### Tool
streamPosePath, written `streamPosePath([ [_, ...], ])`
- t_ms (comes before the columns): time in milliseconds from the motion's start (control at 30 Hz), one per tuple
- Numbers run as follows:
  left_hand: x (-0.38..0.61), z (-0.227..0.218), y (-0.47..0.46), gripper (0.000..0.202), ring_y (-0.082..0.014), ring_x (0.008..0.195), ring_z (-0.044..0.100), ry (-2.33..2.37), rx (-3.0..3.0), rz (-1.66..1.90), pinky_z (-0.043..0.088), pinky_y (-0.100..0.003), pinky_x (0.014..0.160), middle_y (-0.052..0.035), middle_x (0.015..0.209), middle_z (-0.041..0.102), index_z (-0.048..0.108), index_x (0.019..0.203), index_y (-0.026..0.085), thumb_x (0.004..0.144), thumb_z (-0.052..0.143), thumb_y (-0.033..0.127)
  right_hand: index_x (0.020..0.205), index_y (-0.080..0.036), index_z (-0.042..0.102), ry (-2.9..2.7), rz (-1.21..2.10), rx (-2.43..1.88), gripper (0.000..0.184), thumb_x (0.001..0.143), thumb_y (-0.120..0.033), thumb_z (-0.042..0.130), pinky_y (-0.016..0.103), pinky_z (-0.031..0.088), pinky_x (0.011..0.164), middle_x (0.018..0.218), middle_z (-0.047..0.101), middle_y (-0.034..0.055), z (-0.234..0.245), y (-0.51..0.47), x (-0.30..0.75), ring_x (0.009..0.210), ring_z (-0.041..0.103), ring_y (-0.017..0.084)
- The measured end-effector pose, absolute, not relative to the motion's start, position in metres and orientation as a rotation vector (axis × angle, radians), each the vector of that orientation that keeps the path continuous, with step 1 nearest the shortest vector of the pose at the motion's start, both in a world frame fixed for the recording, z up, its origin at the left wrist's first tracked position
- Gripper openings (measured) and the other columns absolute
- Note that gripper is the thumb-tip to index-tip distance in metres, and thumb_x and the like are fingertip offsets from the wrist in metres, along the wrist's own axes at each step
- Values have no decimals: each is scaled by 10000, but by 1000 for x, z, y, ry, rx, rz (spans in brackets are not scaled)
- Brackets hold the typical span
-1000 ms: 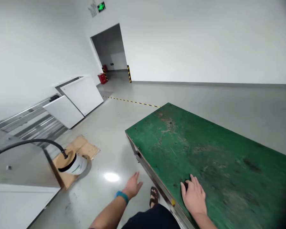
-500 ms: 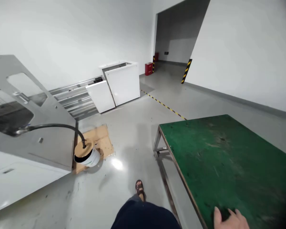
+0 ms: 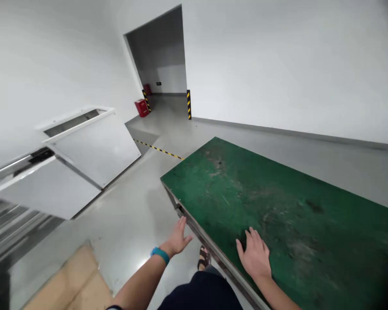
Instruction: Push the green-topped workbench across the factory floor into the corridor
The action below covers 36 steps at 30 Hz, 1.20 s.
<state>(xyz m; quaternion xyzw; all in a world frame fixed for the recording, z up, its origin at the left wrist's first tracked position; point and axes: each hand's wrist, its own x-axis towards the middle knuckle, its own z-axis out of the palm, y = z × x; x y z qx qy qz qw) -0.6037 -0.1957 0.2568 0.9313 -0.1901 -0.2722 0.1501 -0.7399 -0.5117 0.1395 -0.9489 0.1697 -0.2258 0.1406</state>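
Observation:
A worn green-topped table (image 3: 220,193) with a metal frame fills the right side of the head view. On its top, near the front edge, my right hand (image 3: 255,254) lies with fingers spread and holds nothing. My left hand (image 3: 177,240), below a teal wristband (image 3: 160,255), is in the air just left of the table's edge. Its thumb is apart from the other fingers, and it is empty. I cannot tell whether it touches the edge. Scuffs and dark stains mark the tabletop.
White metal cabinets (image 3: 97,146) stand by the left wall, beside metal rails. Flattened cardboard (image 3: 74,280) lies on the floor at lower left. Beyond the table, a doorway (image 3: 163,56) has striped edge guards and a red box (image 3: 141,108). Striped tape (image 3: 158,149) crosses the floor.
My view has turned right, so the bucket with its hose has left the picture. My left hand has come into view, and my right hand shows more fully on the tabletop.

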Motion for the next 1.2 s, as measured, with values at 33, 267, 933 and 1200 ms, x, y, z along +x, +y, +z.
streamPosePath([
  [33, -598, 257, -220, 976, -281, 1601, 37, -634, 2683, -783, 192, -402, 1288, -146, 1728, 7, 59, 1639, 86, 912, 522, 543, 1325, -9, 575, 498, -651, -2738, 681, 1035, -533, 252, 526, 314, 1158, 1521, 422, 246, 138, -511, -740, 1430, 362, 350],
  [267, -584, 263, -276, 1256, -373, 1584, -93, -807, 2731, -983, 186, -636, 1243, -123, 1699, -154, 25, 1636, 87, 716, 633, 688, 1357, -21, 570, 487, -577, -2755, 717, 1048, -557, 210, 552, 361, 1139, 1556, 392, 227, 130, -513, -741, 1436, 372, 370],
  [933, -549, 241, -246, 1331, -325, 1578, -117, -992, 2479, -1120, 153, -503, 1286, -133, 1691, -166, 35, 1638, 106, 668, 712, 716, 1310, -93, 612, 539, -624, -2782, 642, 1029, -559, 270, 548, 403, 1112, 1524, 453, 193, 119, -516, -736, 1435, 399, 340],
  [1200, -582, 229, -252, 1300, -365, 1583, -87, -808, 2537, -1093, 181, -646, 1236, -86, 1695, -154, 38, 1648, 229, 644, 732, 679, 1376, -230, 596, 426, -562, -2682, 608, 1002, -625, 324, 572, 506, 1019, 1525, 481, 115, 98, -550, -761, 1399, 467, 337],
])
